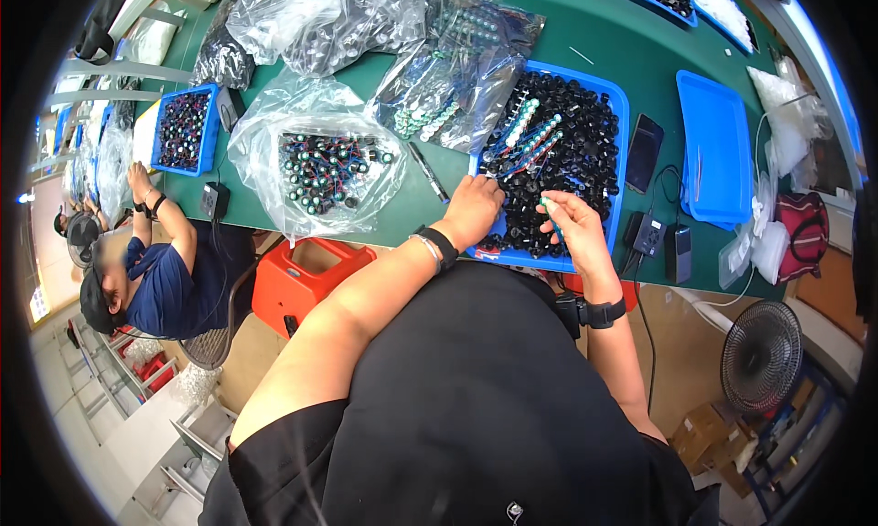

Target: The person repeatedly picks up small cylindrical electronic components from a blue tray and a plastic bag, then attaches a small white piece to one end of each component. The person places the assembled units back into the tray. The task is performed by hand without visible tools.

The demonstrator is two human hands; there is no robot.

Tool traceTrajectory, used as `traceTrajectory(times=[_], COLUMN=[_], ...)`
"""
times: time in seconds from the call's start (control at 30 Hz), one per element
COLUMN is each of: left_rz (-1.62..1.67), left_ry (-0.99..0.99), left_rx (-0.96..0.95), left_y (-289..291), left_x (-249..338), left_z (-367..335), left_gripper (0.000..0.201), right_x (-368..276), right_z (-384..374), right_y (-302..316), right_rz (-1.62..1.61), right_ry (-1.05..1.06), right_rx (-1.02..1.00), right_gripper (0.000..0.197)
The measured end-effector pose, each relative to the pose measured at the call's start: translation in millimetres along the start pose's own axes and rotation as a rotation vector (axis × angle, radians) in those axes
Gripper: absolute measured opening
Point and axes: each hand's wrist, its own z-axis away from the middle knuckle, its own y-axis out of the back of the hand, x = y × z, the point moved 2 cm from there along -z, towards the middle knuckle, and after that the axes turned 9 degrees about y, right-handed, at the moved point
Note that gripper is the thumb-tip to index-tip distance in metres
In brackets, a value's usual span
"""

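Gripping slim teal stick [551, 217]; glossy black caps [585, 133]

Blue tray [618, 114]: shallow, rectangular, bright blue; on the green tabletop at its near edge, slightly tilted in view.
Black parts [585, 151]: small, dark, round pieces heaped loosely across the tray, filling most of it.
Teal strips [535, 142]: a few slim rows of pale green-capped pieces, lying slantwise on the heap near the tray's left side.
Held piece [551, 210]: thin, teal, pinched in right hand fingertips above the tray's near part.
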Motion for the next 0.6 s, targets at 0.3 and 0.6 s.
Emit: traceTrajectory(times=[0.3, 0.6], left_rz=[1.542, 1.679], left_ry=[0.586, 0.517], left_rx=[-0.379, -0.338], left_y=[61, 104], left_x=[-4, 15], left_z=[-10, -5], left_gripper=[0.029, 0.037], right_x=[-19, -44], right_z=[-1, -3], right_y=[-14, -28], right_rz=[-0.102, -0.124], right_ry=[0.118, 0.225], right_rx=[-0.092, -0.101], right_gripper=[0.022, 0.02])
